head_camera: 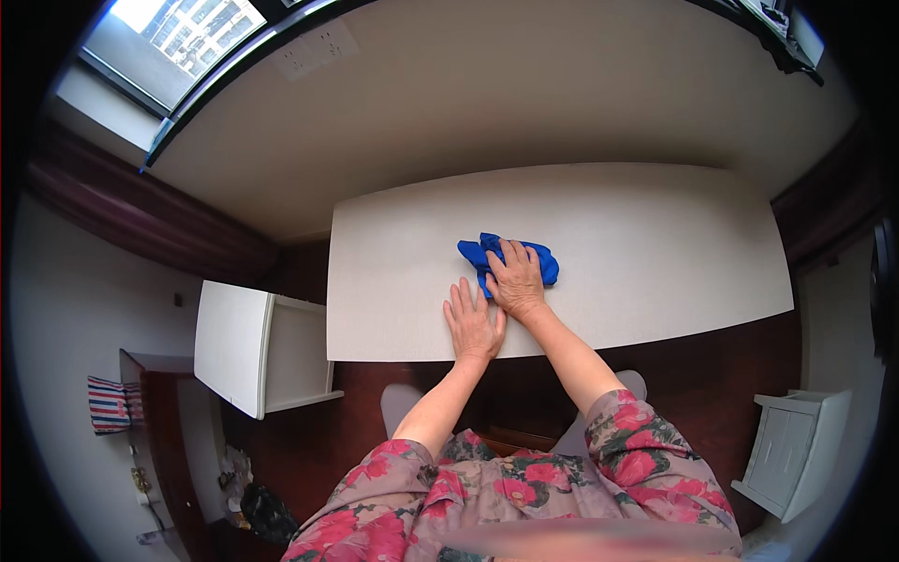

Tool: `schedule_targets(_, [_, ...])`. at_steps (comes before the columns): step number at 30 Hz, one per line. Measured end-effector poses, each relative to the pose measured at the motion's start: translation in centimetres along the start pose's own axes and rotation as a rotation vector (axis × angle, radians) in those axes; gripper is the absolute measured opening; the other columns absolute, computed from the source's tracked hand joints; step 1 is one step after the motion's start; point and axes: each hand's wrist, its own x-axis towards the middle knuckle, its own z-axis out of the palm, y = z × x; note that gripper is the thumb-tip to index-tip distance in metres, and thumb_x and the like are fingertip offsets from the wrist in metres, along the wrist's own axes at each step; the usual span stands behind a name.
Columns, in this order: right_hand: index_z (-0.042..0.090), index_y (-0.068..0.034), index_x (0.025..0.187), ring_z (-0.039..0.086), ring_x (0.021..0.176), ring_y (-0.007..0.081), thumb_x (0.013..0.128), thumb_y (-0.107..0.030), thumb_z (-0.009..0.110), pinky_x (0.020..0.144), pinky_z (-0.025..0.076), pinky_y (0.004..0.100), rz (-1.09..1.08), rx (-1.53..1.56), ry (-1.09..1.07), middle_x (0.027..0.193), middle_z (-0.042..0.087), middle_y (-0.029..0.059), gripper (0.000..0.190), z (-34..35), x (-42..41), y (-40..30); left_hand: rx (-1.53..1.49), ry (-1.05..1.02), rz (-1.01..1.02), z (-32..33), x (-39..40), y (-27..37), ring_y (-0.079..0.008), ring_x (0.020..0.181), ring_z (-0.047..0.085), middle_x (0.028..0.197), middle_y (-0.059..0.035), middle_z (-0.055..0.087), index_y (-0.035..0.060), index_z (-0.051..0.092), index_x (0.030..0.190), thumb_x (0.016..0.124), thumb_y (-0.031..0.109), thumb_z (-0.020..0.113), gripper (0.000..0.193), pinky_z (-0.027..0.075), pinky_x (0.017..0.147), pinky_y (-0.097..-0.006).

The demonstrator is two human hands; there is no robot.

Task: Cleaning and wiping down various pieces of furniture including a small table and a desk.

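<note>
A crumpled blue cloth (544, 263) lies on the pale tabletop (667, 253), a little left of its middle. My right hand (518, 281) presses down over the cloth, and folds of it stick out on both sides of the fingers. Just to the left and nearer to me, my left hand (472, 324) rests flat on the bare table with its fingers apart. It holds nothing, and its fingertips reach close to the cloth's lower edge.
A white cabinet (232, 348) stands at the table's left end. On the right is a small white cabinet (783, 449). Dark red curtains (154, 197) hang by the window (189, 42). A black plastic bag (268, 514) sits on the floor, lower left, near a doorway.
</note>
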Motion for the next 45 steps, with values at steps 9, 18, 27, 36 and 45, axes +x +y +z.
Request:
schedule_targets(9, [0.063, -0.009, 0.116, 0.049, 0.122, 0.0338, 0.076, -0.027, 0.069, 0.103, 0.036, 0.0488, -0.041, 0.055, -0.005, 0.13, 0.055, 0.0169, 0.044, -4.2, -4.2, 1.5, -0.044, 0.007, -0.014, -0.5, 0.0, 0.5, -0.0411, 0.145, 0.021, 0.155, -0.0244, 0.027, 0.0082, 0.04, 0.147, 0.089, 0.043, 0.058, 0.07, 0.017, 0.117, -0.0562])
schedule_targets(18, [0.064, -0.005, 0.116, 0.048, 0.122, 0.035, 0.075, -0.025, 0.068, 0.103, 0.037, 0.0476, 0.02, -0.066, -0.01, 0.13, 0.053, 0.0181, 0.045, -9.5, -10.1, 7.1, -0.054, 0.002, -0.011, -0.5, 0.0, 0.8, -0.0409, 0.146, 0.02, 0.156, -0.0237, 0.024, 0.0078, 0.04, 0.147, 0.093, 0.045, 0.055, 0.067, 0.015, 0.117, -0.0567])
schedule_targets(27, [0.065, -0.003, 0.113, 0.051, 0.119, 0.0361, 0.075, -0.025, 0.069, 0.101, 0.038, 0.0481, 0.116, -0.173, 0.034, 0.127, 0.055, 0.0192, 0.044, -11.9, -12.5, 10.1, -0.086, -0.018, -0.026, -0.7, 0.0, 0.7, -0.0403, 0.147, 0.017, 0.157, -0.0236, 0.023, 0.0074, 0.038, 0.148, 0.094, 0.044, 0.053, 0.067, 0.013, 0.118, -0.055])
schedule_targets(36, [0.065, -0.004, 0.114, 0.049, 0.122, 0.0361, 0.076, -0.026, 0.069, 0.103, 0.037, 0.0482, 0.137, -0.186, 0.042, 0.129, 0.055, 0.0191, 0.045, -11.4, -12.8, 10.2, -0.063, -0.027, -0.023, -0.8, -0.1, 0.6, -0.039, 0.148, 0.016, 0.158, -0.0226, 0.021, 0.0074, 0.037, 0.149, 0.095, 0.046, 0.05, 0.067, 0.013, 0.119, -0.0547])
schedule_targets(45, [0.065, -0.004, 0.113, 0.05, 0.12, 0.0346, 0.076, -0.027, 0.068, 0.101, 0.038, 0.0473, 0.136, -0.183, 0.068, 0.127, 0.056, 0.018, 0.043, -11.4, -12.6, 10.1, -0.046, -0.022, -0.027, -0.5, -0.1, 0.6, -0.0385, 0.148, 0.016, 0.158, -0.0218, 0.022, 0.009, 0.038, 0.149, 0.095, 0.047, 0.05, 0.067, 0.012, 0.119, -0.0542])
